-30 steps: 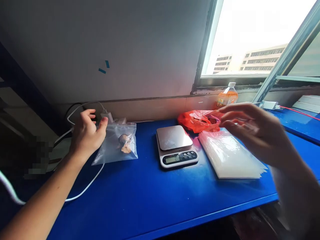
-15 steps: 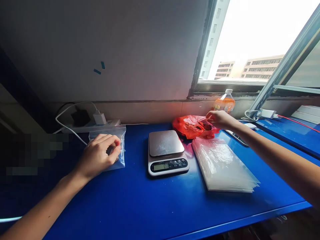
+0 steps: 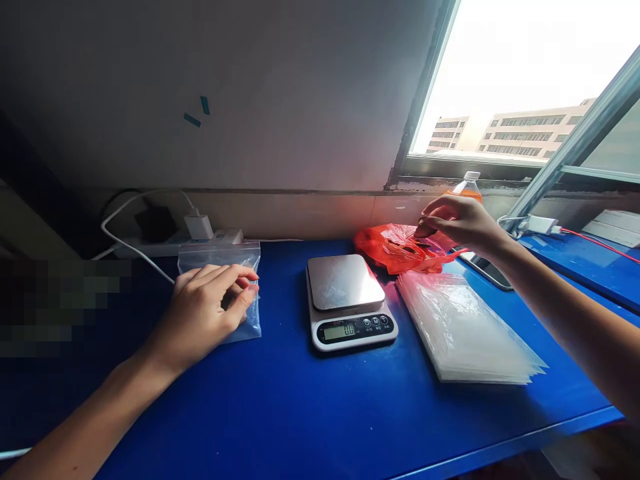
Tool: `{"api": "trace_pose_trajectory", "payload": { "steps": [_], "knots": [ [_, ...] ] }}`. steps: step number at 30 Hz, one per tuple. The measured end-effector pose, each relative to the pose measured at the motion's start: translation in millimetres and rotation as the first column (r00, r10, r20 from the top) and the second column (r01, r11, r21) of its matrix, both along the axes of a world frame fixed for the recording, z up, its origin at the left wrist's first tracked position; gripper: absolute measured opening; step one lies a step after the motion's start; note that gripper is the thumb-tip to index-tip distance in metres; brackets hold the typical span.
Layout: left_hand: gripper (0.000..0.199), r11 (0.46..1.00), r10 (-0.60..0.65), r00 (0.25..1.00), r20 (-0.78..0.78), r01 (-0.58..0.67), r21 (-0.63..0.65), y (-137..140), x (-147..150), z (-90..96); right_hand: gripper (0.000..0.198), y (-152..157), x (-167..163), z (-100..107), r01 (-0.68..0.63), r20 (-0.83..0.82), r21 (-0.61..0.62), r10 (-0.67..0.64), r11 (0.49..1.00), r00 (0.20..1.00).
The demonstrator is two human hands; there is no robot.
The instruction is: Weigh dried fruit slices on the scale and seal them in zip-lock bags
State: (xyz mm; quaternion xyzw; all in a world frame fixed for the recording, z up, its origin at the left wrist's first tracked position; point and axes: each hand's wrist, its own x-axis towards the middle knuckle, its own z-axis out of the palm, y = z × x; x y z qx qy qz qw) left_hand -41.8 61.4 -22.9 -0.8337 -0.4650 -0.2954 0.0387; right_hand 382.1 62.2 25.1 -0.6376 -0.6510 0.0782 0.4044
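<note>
On the left, my left hand is curled over a clear zip-lock bag lying on the blue table. Its thumb and fingertips are close together, with a dark area between them that I cannot make out. My right hand is raised over a crumpled red plastic bag, pinching a small dark brown piece. More dark bits show in the red bag's opening. Between the hands stands a digital kitchen scale with a bare metal plate, its display near 0.0.
A stack of clear plastic bags lies right of the scale. Behind it are a phone and a bottle of orange drink. A power strip with a white charger and cable sits along the wall. A window is at upper right.
My right hand has lifted slightly from the red bag, and the small dark brown piece now shows in its fingers. My left hand stays over the zip-lock bag. The view has shifted a little.
</note>
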Motion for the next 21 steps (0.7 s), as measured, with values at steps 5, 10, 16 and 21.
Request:
{"api": "trace_pose_trajectory", "payload": {
  "steps": [5, 10, 16, 21],
  "knots": [
    [0.022, 0.999, -0.052, 0.999, 0.012, 0.052, -0.007, -8, 0, 1.7, 0.022, -46, -75, -4, -0.346, -0.392, 0.024, 0.327, 0.938, 0.860],
    [0.025, 0.989, -0.147, 0.989, -0.010, 0.147, -0.033, -18, -1, 6.1, 0.021, -27, -107, -27, -0.432, -0.413, -0.145, 0.343, 0.890, 0.844],
    [0.023, 0.995, -0.094, 0.995, 0.037, 0.093, 0.030, -8, -18, 9.6, 0.015, -21, -99, -13, -0.300, 0.399, -0.084, 0.308, 0.950, 0.864],
    [0.024, 0.995, -0.095, 0.995, 0.016, 0.094, 0.025, 5, -21, 0.4, 0.018, -28, -54, 21, -0.089, 0.581, 0.342, -0.136, 0.935, 0.802]
  ]
}}
